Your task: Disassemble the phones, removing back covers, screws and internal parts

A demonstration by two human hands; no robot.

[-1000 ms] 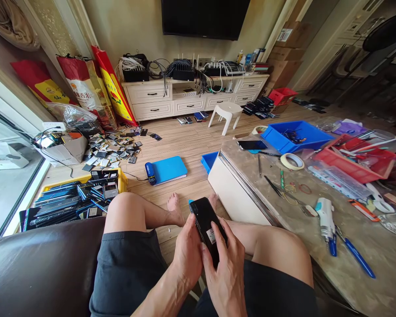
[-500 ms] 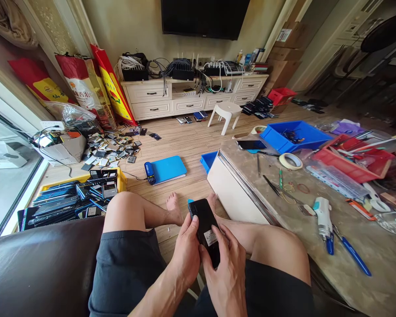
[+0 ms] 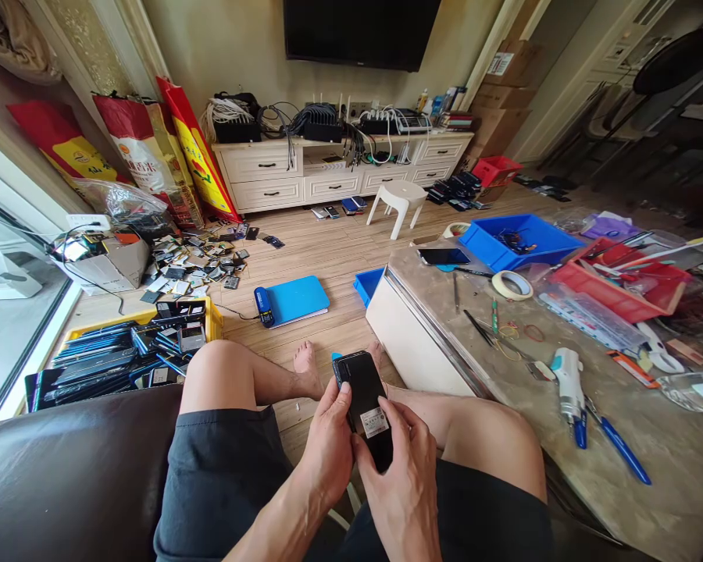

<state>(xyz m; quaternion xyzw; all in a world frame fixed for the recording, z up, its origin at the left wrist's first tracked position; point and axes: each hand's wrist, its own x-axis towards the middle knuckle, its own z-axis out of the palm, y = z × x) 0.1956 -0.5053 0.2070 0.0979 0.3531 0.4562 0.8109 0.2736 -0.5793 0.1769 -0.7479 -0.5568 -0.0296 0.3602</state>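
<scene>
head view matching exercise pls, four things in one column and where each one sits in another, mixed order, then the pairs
Things:
1. black phone
2. roll of tape
3. white stool
4. blue pad

Places:
A. on the wooden floor just ahead of the person's feet
B. on the table near the blue bin
C. held between the left hand and right hand
D. on the floor in front of the white drawer cabinet

Pairs: 1-C, 2-B, 3-D, 4-A
</scene>
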